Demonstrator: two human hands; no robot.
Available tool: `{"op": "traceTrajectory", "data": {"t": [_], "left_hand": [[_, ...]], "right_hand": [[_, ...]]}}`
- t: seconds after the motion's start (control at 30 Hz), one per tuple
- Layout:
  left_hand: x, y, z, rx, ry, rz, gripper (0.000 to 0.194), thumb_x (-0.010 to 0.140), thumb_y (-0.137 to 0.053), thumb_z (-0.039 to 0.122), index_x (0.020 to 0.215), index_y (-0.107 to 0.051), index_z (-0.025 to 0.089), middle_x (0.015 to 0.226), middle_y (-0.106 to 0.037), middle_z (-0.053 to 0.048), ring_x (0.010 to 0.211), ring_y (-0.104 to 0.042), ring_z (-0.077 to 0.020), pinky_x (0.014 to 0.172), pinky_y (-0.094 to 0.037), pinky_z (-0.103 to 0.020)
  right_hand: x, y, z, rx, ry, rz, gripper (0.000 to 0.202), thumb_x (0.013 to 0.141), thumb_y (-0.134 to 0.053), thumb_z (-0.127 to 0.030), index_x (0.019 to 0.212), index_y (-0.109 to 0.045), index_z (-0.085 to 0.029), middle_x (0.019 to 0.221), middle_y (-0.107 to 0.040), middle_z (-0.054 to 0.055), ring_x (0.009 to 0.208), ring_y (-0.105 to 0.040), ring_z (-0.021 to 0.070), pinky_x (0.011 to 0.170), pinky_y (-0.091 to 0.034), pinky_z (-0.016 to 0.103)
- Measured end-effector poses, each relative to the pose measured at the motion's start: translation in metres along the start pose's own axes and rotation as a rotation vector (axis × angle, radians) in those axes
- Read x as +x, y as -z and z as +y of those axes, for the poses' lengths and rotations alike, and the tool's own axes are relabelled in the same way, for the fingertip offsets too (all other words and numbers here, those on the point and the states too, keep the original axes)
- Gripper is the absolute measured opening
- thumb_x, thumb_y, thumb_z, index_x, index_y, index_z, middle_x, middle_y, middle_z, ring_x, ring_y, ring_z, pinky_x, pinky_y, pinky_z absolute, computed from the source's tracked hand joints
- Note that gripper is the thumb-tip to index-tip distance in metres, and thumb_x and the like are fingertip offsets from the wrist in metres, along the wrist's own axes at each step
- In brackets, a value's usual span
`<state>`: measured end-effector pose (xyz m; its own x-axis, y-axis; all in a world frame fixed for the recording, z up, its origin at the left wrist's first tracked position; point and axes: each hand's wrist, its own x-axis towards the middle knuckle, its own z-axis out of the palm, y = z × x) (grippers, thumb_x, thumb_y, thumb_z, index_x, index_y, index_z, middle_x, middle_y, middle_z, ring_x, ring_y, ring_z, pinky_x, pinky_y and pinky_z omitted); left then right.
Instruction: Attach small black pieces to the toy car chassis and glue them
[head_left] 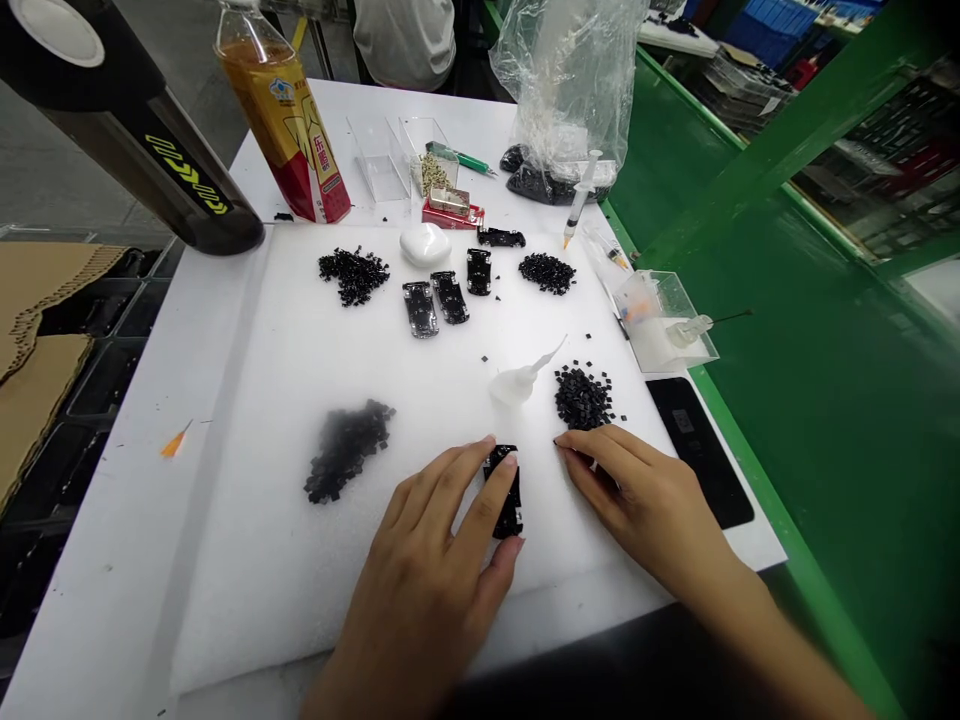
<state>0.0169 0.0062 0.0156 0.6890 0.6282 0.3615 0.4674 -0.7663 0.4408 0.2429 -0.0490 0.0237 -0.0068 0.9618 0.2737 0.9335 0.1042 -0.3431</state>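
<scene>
My left hand point(442, 540) rests around a small black rectangular part point(513, 500) on the white foam sheet point(247, 560), its fingers on the part's top and edges. To the right, my right hand point(637, 490) pinches a tiny black piece point(557, 442) between thumb and forefinger. Just above that hand lies a pile of small black squares point(583, 395). A white bottle with a thin nozzle point(516, 384) lies above the black part. Several similar black parts point(450, 297) are farther up the sheet, near two piles of black bits point(354, 276), point(547, 272).
A blurred dark pile point(346, 450) is at left. Beyond the sheet stand a drink bottle point(292, 130), a dark tumbler point(157, 150), clear trays point(380, 165) and a plastic bag point(570, 90). A syringe point(581, 200), a clear box point(667, 325) and a black phone point(699, 450) are at right.
</scene>
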Motion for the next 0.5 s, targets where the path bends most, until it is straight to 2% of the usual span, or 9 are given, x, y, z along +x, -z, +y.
{"op": "traceTrajectory", "data": {"t": [0.17, 0.3, 0.5], "left_hand": [[-0.001, 0.001, 0.000, -0.007, 0.016, -0.006, 0.047, 0.103, -0.056, 0.019, 0.149, -0.051, 0.013, 0.151, -0.053, -0.010, 0.139, -0.047, -0.0244, 0.111, -0.047, -0.042], [-0.001, 0.000, 0.001, -0.022, 0.031, -0.014, 0.047, 0.103, -0.056, 0.020, 0.149, -0.051, 0.014, 0.152, -0.052, -0.009, 0.140, -0.046, -0.0240, 0.112, -0.046, -0.042], [0.000, 0.000, 0.000, -0.019, 0.025, -0.014, 0.046, 0.103, -0.057, 0.021, 0.149, -0.052, 0.013, 0.151, -0.053, -0.009, 0.140, -0.046, -0.0232, 0.114, -0.043, -0.040]], "right_hand": [[0.005, 0.002, 0.001, -0.128, 0.039, -0.054, 0.013, 0.107, -0.052, -0.024, 0.110, -0.062, -0.018, 0.093, -0.069, 0.005, 0.070, -0.067, 0.0186, 0.061, -0.051, 0.031], [-0.001, 0.006, -0.006, 0.009, 0.025, -0.104, 0.010, 0.106, -0.052, -0.021, 0.107, -0.061, -0.020, 0.089, -0.066, 0.002, 0.066, -0.062, 0.0148, 0.059, -0.049, 0.028], [-0.009, -0.004, -0.009, -0.024, 0.049, 0.085, 0.011, 0.102, -0.061, -0.015, 0.110, -0.067, -0.019, 0.091, -0.071, 0.002, 0.072, -0.067, 0.0136, 0.067, -0.053, 0.026]]}}
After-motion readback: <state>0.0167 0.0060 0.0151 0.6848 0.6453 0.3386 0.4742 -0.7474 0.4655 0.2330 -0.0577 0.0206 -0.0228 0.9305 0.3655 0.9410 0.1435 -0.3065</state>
